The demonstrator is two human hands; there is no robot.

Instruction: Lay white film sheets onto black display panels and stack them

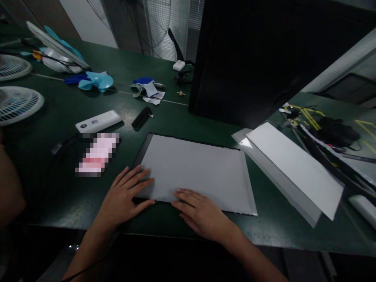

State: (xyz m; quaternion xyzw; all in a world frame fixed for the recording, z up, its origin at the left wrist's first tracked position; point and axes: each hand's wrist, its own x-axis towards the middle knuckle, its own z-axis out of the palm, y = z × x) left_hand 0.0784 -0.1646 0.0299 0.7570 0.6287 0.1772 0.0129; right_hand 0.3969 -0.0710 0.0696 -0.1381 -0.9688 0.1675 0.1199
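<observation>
A flat grey-white rectangular panel (199, 168) with a thin dark frame lies on the green table in front of me. My left hand (125, 194) rests on its near left corner, fingers spread and thumb along the near edge. On the near edge, close to the middle, my right hand (202, 211) lies flat with its fingers stretched together over the panel's surface. Neither hand grasps anything. To the right of the panel, white sheets (293, 164) lie overlapped at a slant, one of them looking translucent.
A large black screen (264, 58) stands behind the panel. On the left are a white power-bank-like device (98, 121), a black box cutter-like object (141, 117) and a blurred-out pink-white rectangle (98, 154). Fan parts (19, 103) lie farther left, near another person's arm (10, 184).
</observation>
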